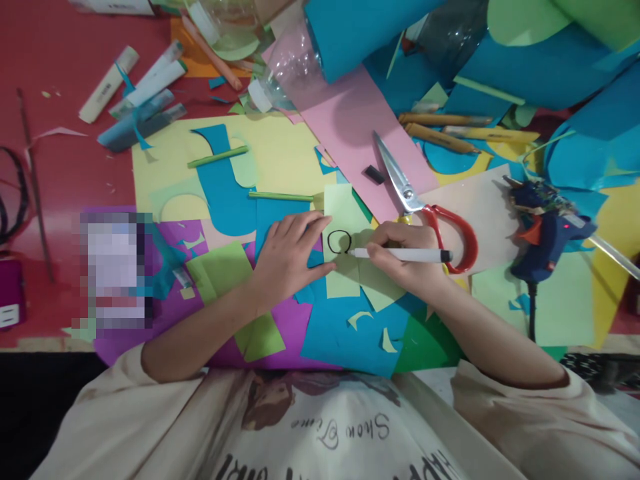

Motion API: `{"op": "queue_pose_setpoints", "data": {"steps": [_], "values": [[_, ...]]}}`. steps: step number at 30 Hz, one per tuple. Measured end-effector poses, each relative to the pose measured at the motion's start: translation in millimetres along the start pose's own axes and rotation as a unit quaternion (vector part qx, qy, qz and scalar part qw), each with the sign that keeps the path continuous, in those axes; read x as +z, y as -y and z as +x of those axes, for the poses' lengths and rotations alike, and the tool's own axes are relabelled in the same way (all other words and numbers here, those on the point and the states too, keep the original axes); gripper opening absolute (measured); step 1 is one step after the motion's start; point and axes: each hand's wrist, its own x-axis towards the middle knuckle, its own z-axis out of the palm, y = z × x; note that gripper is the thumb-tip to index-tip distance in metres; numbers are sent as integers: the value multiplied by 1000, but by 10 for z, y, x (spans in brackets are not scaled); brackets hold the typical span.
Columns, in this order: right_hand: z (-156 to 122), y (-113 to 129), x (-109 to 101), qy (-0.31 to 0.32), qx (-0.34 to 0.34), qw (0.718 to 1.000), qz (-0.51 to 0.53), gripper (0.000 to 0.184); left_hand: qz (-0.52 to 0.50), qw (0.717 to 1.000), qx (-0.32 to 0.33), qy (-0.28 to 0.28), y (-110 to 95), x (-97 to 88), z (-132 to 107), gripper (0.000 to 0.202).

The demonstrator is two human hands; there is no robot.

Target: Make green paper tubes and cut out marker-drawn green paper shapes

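My right hand (pixel 407 257) is closed round a white marker (pixel 383 254) with a black end. Its tip touches a pale green paper strip (pixel 343 283) beside a black, roughly round outline (pixel 339 241). My left hand (pixel 295 250) lies flat with its fingers stretched out, thumb and fingertips at the strip's left edge. Just beyond my right hand, scissors (pixel 407 193) with red handles lie with blades pointing away. A small black cap (pixel 374 175) rests on pink paper (pixel 345 113) left of the blades.
A blue glue gun (pixel 543 243) with a lit red light lies at right, its cord running toward me. Clear plastic bottles (pixel 295 60) and blue paper (pixel 365 30) crowd the back. Markers (pixel 107 83) lie at upper left, brown pencils (pixel 440 137) at upper right. A blurred-out phone-like object (pixel 115 267) sits left.
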Motion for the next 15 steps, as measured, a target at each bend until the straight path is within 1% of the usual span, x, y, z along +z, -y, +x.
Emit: {"op": "queue_pose_setpoints", "data": {"steps": [6,11,13,15], "values": [[5,-2,-3,31,-6,999,-5,27,1,1000,-7,-2,6,11,-8,57],[7,-15,-2,47,8,998,31,26,0,1000,-11,6,6,2,-10,57],[7,-15,-7,29,9,998,52,23,4,1000,-6,3,4,-2,-10,57],[6,-11,-14,-9,8,998,69,19,4,1000,-2,-4,3,-5,-8,57]]}}
